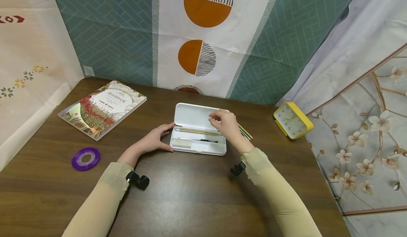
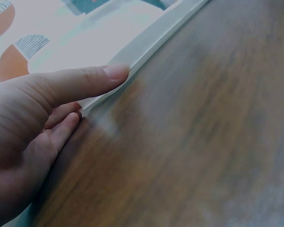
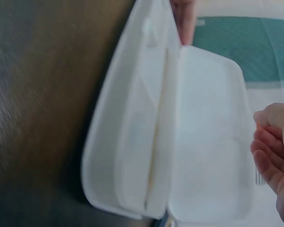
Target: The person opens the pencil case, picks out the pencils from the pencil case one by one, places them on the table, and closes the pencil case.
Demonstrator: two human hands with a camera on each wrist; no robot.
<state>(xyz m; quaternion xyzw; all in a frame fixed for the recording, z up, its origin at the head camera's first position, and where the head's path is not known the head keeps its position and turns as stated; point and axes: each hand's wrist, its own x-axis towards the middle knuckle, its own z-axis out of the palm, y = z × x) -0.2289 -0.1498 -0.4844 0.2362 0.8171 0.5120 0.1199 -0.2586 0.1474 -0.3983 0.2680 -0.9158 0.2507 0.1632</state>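
A white pencil case (image 1: pixel 198 153) lies on the table with its lid (image 1: pixel 192 116) raised. Inside are a yellowish pencil (image 1: pixel 197 132), a slim dark-tipped pen (image 1: pixel 206 140) and an off-white block like an eraser (image 1: pixel 182 143). My left hand (image 1: pixel 154 138) holds the case's left end, the thumb (image 2: pixel 92 85) along its front edge and the other fingers at the end wall. Over the lid's right part is my right hand (image 1: pixel 224 122), its fingers (image 3: pixel 270 146) curled beside the lid's outer edge. Nothing shows clearly between the right fingertips.
Several coloured pencils (image 1: pixel 245 132) lie right of the case, partly behind my right hand. A yellow alarm clock (image 1: pixel 293 120) stands at the far right. On the left are an illustrated book (image 1: pixel 105 106) and a purple tape ring (image 1: pixel 75 161). Patterned cloth (image 1: pixel 127 35) hangs behind the table.
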